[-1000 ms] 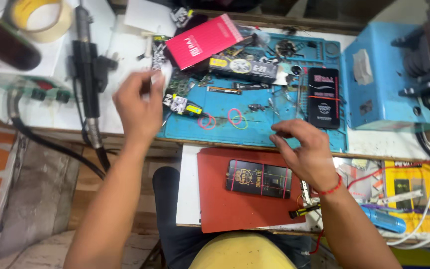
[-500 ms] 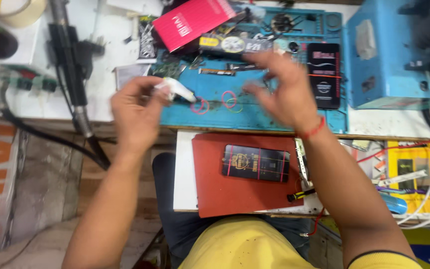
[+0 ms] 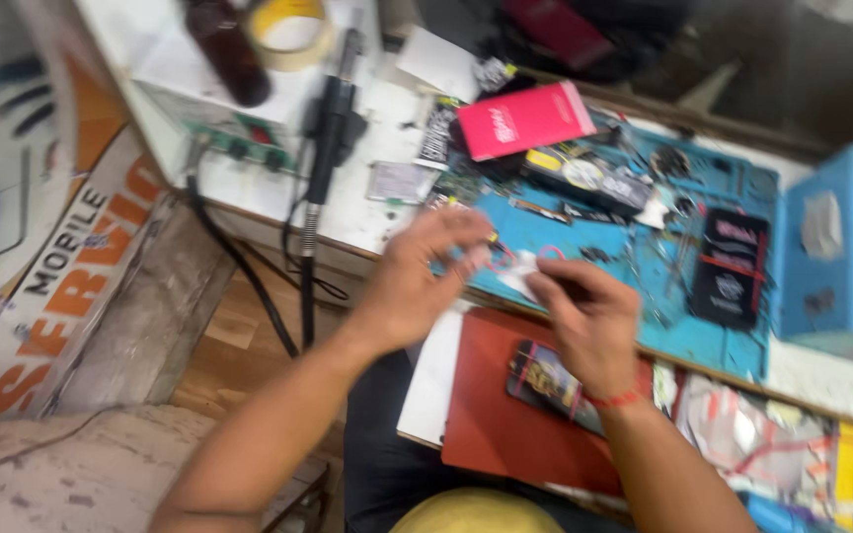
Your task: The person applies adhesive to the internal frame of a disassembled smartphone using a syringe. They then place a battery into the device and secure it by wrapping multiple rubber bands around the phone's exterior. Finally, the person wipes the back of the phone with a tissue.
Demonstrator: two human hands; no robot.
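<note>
1. Above the near edge of the blue work mat [image 3: 584,232] we hold a small white piece [image 3: 517,279] between our two hands; blur keeps us from telling what it is.
2. Our left hand [image 3: 417,281] has its fingers bent and loosely spread, fingertips toward the white piece; we cannot tell whether they touch it.
3. Our right hand [image 3: 589,321] is curled, and its thumb and forefinger seem to pinch the white piece from the right. A red thread sits round that wrist.
4. Just below our hands lies one red pad [image 3: 505,415], reaching to the near edge of the bench, with one dark phone [image 3: 545,380] lying flat on it, partly under our right wrist.
5. On the mat we count one pink box [image 3: 525,118] at its far left corner, one black flat package [image 3: 730,266] toward its right edge, and a scatter of small tools and parts too blurred to count.
6. One blue machine [image 3: 836,266] stands at the right edge of the bench, just beside the mat.
7. At the far left corner of the bench stand one brown bottle [image 3: 229,49] and one roll of yellow tape [image 3: 291,30]; a black handpiece [image 3: 333,109] lies beside them, its cable dropping over the left edge.
8. Open room lies left of the bench, over the wooden floor [image 3: 239,345].
</note>
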